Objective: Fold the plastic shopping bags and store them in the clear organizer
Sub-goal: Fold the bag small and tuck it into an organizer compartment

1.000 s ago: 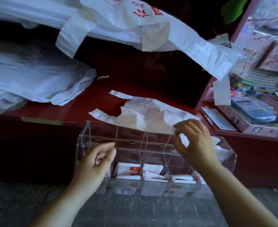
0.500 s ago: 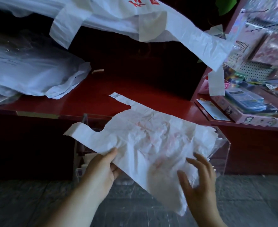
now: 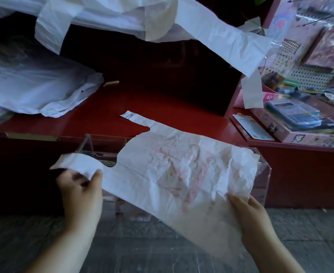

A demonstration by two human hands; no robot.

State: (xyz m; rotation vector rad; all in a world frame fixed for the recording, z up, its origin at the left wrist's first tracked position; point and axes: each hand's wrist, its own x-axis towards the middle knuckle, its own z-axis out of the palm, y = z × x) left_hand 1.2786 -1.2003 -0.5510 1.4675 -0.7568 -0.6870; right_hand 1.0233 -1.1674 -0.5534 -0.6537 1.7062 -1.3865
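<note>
So the crumpled white bag (image 3: 181,174) with the faded red print is stretched out flat in the air between our two hands, handles toward the left. Our left hand (image 3: 81,192) pinches the nearer handle strap between thumb and fingers. Our right hand (image 3: 250,217) grips the bottom corner at the other end, though the plastic covers most of those fingers, so we can't say exactly how they're wrapped. The clear organizer (image 3: 264,170) sits just beyond and below both hands, mostly hidden under the bag, with only its right wall and left corner peeking out. Past that is the red counter (image 3: 142,103), a heap of more bags (image 3: 34,85) beyond the left hand, and others hanging overhead. We'd call this the very start of the fold: bag spread, no crease made yet. The next move probably wants the long sides brought together into a strip, kept taut so the slippery film doesn't bunch up.
</note>
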